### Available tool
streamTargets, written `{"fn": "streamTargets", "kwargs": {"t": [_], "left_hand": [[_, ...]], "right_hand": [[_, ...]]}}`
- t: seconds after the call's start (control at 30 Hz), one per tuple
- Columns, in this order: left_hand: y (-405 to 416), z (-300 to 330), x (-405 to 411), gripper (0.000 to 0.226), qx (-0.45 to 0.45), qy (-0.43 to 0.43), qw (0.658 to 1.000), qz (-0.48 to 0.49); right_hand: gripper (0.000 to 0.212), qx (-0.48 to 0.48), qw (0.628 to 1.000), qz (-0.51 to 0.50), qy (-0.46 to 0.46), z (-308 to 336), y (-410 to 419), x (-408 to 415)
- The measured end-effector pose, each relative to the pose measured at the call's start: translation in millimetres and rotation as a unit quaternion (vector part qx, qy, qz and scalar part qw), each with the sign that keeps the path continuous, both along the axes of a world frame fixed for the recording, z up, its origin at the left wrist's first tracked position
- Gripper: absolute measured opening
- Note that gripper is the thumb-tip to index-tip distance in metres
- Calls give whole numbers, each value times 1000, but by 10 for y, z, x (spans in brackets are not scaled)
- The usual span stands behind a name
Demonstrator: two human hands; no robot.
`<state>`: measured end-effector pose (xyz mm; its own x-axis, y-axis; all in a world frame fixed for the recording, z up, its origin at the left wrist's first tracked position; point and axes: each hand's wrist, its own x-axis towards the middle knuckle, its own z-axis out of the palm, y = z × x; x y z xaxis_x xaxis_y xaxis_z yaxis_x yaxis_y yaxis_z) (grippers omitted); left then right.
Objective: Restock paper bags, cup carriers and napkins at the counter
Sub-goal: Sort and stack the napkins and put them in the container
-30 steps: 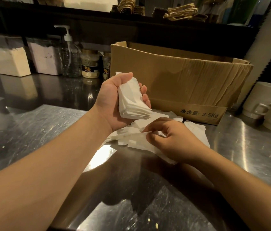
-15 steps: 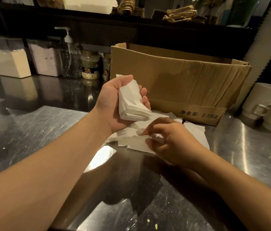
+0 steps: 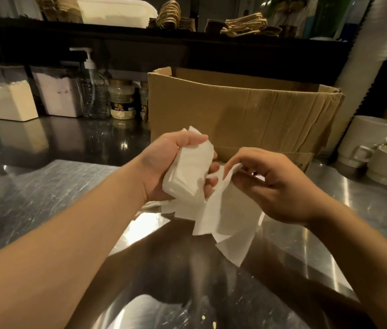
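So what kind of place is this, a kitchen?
Probably a café's work counter: shiny steel countertop, stacked white ceramic mugs, and clear tubs of powder beside a clear pump bottle.

dim, warm yellowish light from above. the steel worktop point(image 3: 45, 198) throws bright glare patches near the middle and at the right, and carries dark shadows of the arms toward the bottom. the back shelf point(image 3: 140, 36) is murky. the napkins point(image 3: 223, 217) look motion-blurred; straight lines bow at the edges.
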<state>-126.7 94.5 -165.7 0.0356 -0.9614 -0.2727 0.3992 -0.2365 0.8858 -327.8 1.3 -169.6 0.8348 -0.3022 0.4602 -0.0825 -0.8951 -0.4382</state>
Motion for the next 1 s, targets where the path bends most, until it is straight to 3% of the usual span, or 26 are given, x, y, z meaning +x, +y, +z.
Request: {"fn": "streamTargets", "kwargs": {"t": [0.1,0.37,0.47,0.63,0.73,1.0], "left_hand": [[-4,-45,-109,45,42,-88,995,-14],[-53,-117,-188,44,56,-41,994,-81],[-22,-105,-229,46,48,0,993,-112],[-27,-127,-266,57,74,-75,992,-65],[-37,-124,-223,60,68,-32,995,-65],[-57,-120,-78,67,-25,94,994,41]], "right_hand": [[17,23,999,-20,13,26,6,-3],[16,-37,994,-99,7,-35,-24,20],[21,-5,994,-105,-20,-79,-51,29],[21,74,991,-105,-44,-120,-84,56],[13,89,988,-121,-26,-87,-126,36],[35,199,971,-123,-51,56,-235,-91]]}}
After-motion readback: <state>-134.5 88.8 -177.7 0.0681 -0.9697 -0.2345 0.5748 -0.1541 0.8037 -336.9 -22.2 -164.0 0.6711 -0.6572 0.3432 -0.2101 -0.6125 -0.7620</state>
